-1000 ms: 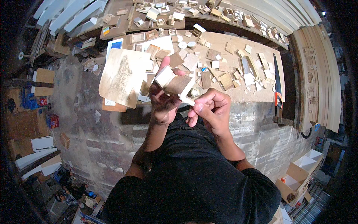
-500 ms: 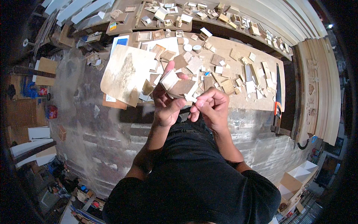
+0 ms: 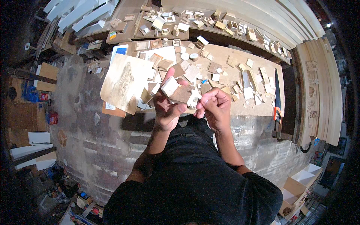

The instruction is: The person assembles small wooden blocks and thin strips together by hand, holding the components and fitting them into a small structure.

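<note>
My left hand is closed around a small wooden assembly, with the thumb below and the fingers behind. It has a flat brown panel and a thick pale block at its left end. At its right end sits a small pale piece of uneven outline. The fingers of my right hand are pinched together at that piece, touching its right edge. Behind both hands, a worktable carries many loose wood scraps. A large thin wood sheet lies left of my left hand.
A handsaw with an orange handle lies at the table's right edge. Along the back, a shelf holds many small wooden boxes and blocks. Long pale boards stand at the right. White discs lie mid-table.
The view has shifted a little, so the table sits lower in the picture. The assembly has tilted slightly in my left hand, and my right fingers remain at its right end.
</note>
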The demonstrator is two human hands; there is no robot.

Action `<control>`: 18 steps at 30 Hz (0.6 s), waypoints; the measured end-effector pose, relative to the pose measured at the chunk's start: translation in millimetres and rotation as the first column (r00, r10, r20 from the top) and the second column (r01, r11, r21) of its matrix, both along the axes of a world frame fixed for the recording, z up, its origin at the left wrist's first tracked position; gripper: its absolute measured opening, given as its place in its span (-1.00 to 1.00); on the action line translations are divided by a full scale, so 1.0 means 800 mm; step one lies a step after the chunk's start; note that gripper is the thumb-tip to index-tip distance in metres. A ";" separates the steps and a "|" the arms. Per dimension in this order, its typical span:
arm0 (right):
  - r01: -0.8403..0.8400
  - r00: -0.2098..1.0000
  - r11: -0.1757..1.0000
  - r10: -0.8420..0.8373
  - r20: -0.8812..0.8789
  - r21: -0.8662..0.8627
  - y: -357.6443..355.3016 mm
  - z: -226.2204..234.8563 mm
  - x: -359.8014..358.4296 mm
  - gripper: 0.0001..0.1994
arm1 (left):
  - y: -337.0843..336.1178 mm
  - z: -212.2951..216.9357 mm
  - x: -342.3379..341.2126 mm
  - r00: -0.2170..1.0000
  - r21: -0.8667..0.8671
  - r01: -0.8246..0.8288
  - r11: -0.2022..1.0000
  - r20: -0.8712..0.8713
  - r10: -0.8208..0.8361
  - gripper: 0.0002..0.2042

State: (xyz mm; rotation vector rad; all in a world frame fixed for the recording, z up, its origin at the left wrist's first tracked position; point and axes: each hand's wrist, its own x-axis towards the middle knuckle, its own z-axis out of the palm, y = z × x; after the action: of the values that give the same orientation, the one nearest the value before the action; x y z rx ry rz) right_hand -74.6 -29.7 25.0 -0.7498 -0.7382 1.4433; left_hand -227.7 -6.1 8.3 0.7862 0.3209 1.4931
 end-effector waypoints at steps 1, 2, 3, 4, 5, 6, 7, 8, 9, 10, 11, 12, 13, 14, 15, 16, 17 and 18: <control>0.031 0.999 1.000 -0.031 -0.012 0.004 0.004 -0.003 0.002 -0.93 | -0.002 0.001 0.005 0.999 -0.041 -0.032 0.999 0.028 0.033 -0.14; 0.037 0.999 0.999 -0.037 -0.040 0.000 0.005 -0.002 0.005 -0.93 | -0.001 0.000 0.006 0.999 -0.041 -0.022 0.999 0.025 0.023 -0.14; 0.043 0.997 0.999 -0.043 -0.069 -0.003 0.004 0.000 0.008 -0.93 | 0.000 -0.003 0.007 1.000 -0.041 -0.013 0.999 0.022 0.014 -0.14; 0.048 0.994 0.999 -0.049 -0.097 -0.009 0.004 0.003 0.011 -0.93 | 0.002 -0.003 0.009 1.000 -0.043 -0.004 0.999 0.019 0.004 -0.14; 0.014 0.996 0.999 -0.011 -0.087 0.040 0.005 0.005 0.012 -0.93 | 0.003 -0.003 0.011 1.000 -0.050 -0.002 0.999 0.018 0.003 -0.14; -0.032 0.999 0.999 0.034 -0.032 0.039 0.005 0.006 0.013 -0.93 | 0.005 -0.002 0.013 1.000 -0.058 -0.001 0.998 0.018 0.002 -0.14; -0.077 0.997 0.996 0.076 0.021 0.035 0.005 0.008 0.014 -0.92 | 0.006 0.000 0.015 1.000 -0.067 0.003 0.998 0.015 -0.002 -0.13; -0.120 0.990 0.992 0.118 0.073 0.029 0.006 0.009 0.015 -0.92 | 0.007 0.001 0.018 1.000 -0.072 0.000 0.997 0.016 0.001 -0.13; -0.094 0.993 0.996 0.093 0.067 0.012 0.008 0.010 0.015 -0.92 | 0.009 0.002 0.020 1.000 -0.078 -0.002 0.997 0.017 0.004 -0.13; -0.064 0.997 0.998 0.063 0.044 0.020 0.012 0.006 0.017 -0.92 | 0.010 0.002 0.022 1.000 -0.083 -0.006 0.997 0.017 0.008 -0.13; -0.033 0.999 0.999 0.032 0.021 0.028 0.019 -0.001 0.021 -0.91 | 0.012 0.004 0.023 1.000 -0.070 -0.016 0.997 0.015 0.017 -0.13; -0.001 1.000 0.999 0.001 -0.003 0.035 0.026 -0.005 0.024 -0.91 | 0.015 0.005 0.025 1.000 -0.056 -0.024 0.998 0.013 0.025 -0.14; 0.040 0.999 0.999 -0.041 -0.024 -0.021 0.033 -0.005 0.026 -0.90 | 0.018 0.006 0.026 0.999 -0.044 -0.030 0.999 0.012 0.030 -0.14; 0.042 0.999 0.999 -0.042 -0.033 -0.005 0.033 -0.006 0.029 -0.90 | 0.019 0.002 0.028 0.999 -0.045 -0.040 0.998 0.000 0.040 -0.14; 0.044 0.998 0.999 -0.044 -0.042 0.010 0.032 -0.006 0.033 -0.91 | 0.020 -0.005 0.030 0.999 -0.046 -0.049 0.998 -0.012 0.049 -0.14; 0.048 0.998 0.998 -0.046 -0.047 0.028 0.032 -0.005 0.037 -0.91 | 0.023 -0.004 0.032 0.998 -0.046 -0.058 0.997 -0.020 0.057 -0.14; -0.013 0.999 0.998 0.015 -0.042 0.058 0.028 -0.002 0.040 -0.92 | 0.024 -0.003 0.033 0.998 -0.056 -0.054 0.997 -0.022 0.053 -0.14; -0.027 1.000 0.998 0.028 -0.012 0.048 0.028 -0.001 0.039 -0.92 | 0.025 -0.001 0.033 0.999 -0.066 -0.051 0.997 -0.023 0.049 -0.14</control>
State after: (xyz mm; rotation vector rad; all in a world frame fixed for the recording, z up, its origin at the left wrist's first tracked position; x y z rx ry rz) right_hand -43.5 -7.6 24.5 -0.6959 -0.7734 1.4493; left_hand -201.4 13.7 7.5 0.7462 0.4068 1.5139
